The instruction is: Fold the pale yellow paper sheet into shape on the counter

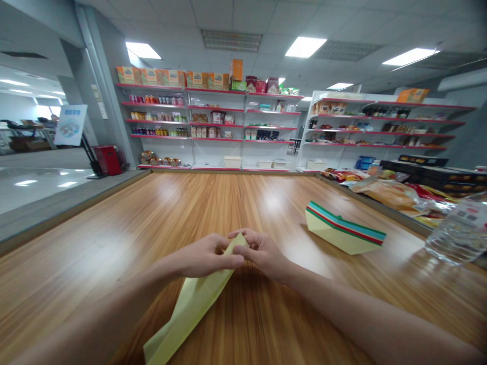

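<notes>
A long folded sheet of pale yellow paper (203, 299) slants from the lower left of the wooden table up to a pointed tip between my hands. Thumb and fingers of my left hand (213, 256) pinch it just below the tip, from the left. On the other side, my right hand (262, 251) pinches the tip between thumb and fingers. Some fingers of both hands are hidden behind the paper. To the right stands a folded paper boat (342, 230), pale yellow with a green, blue, white and red striped rim; neither hand touches it.
The wooden table (182, 203) has a raised edge. At the right are a clear plastic bottle (458, 233), snack packets (395, 195) and stacked black boxes (429, 175). Shelves of goods (216, 114) stand beyond the table, and a sign stand (72, 126) is at the far left.
</notes>
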Action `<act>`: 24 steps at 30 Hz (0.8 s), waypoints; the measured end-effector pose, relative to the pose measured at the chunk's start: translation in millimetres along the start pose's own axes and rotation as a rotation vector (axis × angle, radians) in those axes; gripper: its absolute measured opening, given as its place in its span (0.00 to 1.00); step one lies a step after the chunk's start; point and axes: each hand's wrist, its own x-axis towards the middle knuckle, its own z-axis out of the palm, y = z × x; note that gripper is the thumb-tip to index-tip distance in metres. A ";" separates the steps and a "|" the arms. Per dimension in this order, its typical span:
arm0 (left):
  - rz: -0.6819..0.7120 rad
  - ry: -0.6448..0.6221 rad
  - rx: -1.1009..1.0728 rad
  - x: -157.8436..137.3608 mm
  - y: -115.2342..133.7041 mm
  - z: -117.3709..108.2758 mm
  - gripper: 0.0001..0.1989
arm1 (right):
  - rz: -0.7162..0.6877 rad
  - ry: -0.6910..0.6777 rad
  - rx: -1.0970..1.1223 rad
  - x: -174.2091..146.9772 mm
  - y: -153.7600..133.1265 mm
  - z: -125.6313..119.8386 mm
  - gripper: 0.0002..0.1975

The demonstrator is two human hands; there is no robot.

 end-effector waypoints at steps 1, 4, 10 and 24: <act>0.011 -0.040 0.009 1.2 -1.9 5.1 0.17 | 0.004 0.025 -0.009 -0.3 0.8 0.7 0.13; -0.001 -0.025 -0.012 4.9 -9.8 13.3 0.19 | 0.111 0.133 0.006 -0.3 4.0 -0.4 0.17; -0.003 0.050 -0.178 8.5 -15.9 17.4 0.22 | 0.238 0.048 0.113 -1.6 0.9 -4.2 0.19; 0.023 0.346 -0.323 7.2 -8.6 40.4 0.20 | 0.149 0.120 0.164 -7.3 -4.2 3.6 0.19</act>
